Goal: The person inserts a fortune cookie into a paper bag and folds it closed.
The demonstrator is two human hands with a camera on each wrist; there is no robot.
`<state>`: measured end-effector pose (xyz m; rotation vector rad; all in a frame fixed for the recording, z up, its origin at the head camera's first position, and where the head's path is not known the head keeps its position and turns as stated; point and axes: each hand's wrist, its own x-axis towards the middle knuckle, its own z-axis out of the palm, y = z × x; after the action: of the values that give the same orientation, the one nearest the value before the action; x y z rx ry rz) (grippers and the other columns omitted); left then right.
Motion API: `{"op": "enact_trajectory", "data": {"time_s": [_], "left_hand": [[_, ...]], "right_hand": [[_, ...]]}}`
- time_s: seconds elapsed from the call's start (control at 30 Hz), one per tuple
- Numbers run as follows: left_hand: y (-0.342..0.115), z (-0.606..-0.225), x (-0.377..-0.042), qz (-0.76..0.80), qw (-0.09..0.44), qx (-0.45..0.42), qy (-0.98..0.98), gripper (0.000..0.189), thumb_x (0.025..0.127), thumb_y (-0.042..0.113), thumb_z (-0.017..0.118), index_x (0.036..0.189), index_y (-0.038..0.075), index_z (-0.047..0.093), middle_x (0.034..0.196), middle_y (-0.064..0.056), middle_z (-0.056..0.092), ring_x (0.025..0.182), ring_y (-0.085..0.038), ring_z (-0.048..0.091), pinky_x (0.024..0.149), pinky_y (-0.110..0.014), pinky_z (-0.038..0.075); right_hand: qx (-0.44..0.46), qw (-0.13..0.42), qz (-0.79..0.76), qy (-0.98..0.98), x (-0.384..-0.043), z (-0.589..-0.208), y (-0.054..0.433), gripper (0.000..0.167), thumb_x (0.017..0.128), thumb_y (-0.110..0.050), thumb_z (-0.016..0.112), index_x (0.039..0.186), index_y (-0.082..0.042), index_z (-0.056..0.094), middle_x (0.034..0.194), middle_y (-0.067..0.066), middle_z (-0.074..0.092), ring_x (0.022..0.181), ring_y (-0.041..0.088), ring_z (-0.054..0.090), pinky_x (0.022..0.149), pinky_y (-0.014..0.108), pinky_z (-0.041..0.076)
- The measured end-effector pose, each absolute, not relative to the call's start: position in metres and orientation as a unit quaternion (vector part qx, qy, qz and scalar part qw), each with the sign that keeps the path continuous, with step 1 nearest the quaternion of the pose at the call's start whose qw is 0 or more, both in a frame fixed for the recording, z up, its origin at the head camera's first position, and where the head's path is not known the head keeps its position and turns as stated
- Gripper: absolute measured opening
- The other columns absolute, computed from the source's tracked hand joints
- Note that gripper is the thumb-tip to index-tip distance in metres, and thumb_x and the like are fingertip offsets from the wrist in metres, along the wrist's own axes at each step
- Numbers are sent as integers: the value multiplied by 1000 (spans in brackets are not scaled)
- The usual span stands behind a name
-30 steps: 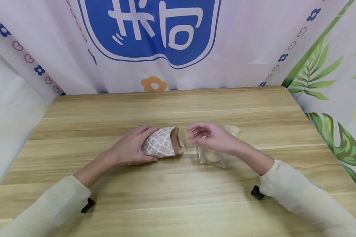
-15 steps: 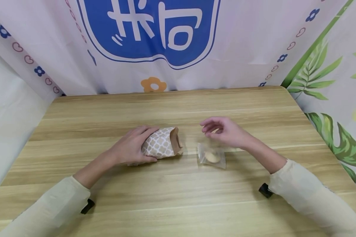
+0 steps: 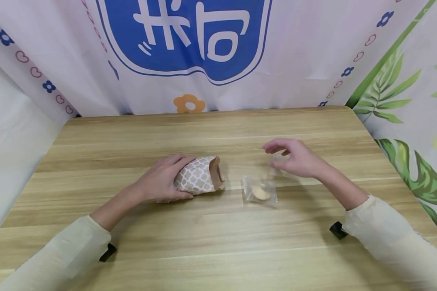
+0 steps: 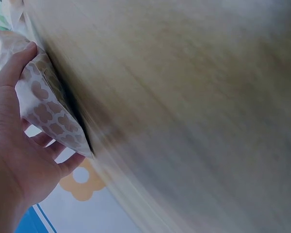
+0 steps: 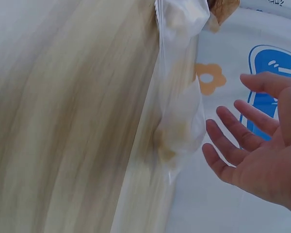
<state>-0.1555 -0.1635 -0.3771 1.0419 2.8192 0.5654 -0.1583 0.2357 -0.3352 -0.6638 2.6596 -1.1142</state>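
Note:
A tan-and-white patterned paper bag (image 3: 196,176) lies on its side, its mouth gaping toward the right. My left hand (image 3: 164,178) grips the bag's closed end, thumb along the near side; the left wrist view shows the fingers around the patterned paper (image 4: 46,104). To the right of the mouth lies a clear packet (image 3: 261,192) with a pale round piece inside. My right hand (image 3: 295,157) hovers with loosely bent fingers over a second clear packet (image 5: 182,131), partly hidden beneath it in the head view. In the right wrist view, that hand is apart from the packet and holds nothing.
The wooden table (image 3: 204,250) reaches back to a white cloth (image 3: 295,85) with a blue emblem. A leaf-patterned cloth (image 3: 415,169) hangs along the right side. A black device (image 3: 338,230) sits at the right cuff.
My right hand has moved right, from beside the bag's mouth to over the farther packet, uncovering the nearer one. My left hand and the paper bag stay in place.

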Motion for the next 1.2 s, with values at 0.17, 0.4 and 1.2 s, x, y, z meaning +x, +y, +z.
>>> {"op": "enact_trajectory", "data": {"time_s": [0.17,0.4,1.2], "left_hand": [[-163,-378,-155,185,42,341,921,106,71,49,93,155,7,45,146,-17,53,133,-41,52,110,-65,40],[-163,-378,-154,190,41,338,921,105,71,49,93,155,8,45,145,-16,54,132,-41,53,110,-64,41],[-161,-379,-168,193,34,336,921,105,69,49,94,154,9,46,139,-17,58,125,-38,58,105,-59,47]], "right_hand": [[-228,117,-341,904,-159,-336,247,58,89,-8,79,141,5,57,140,25,61,131,42,54,108,63,43],[-236,145,-298,913,-163,-340,262,76,84,-17,86,146,7,50,144,29,55,134,47,50,113,63,39],[-230,147,-252,928,-175,-351,277,88,78,-23,90,147,11,45,139,32,55,124,47,55,108,63,43]]}}
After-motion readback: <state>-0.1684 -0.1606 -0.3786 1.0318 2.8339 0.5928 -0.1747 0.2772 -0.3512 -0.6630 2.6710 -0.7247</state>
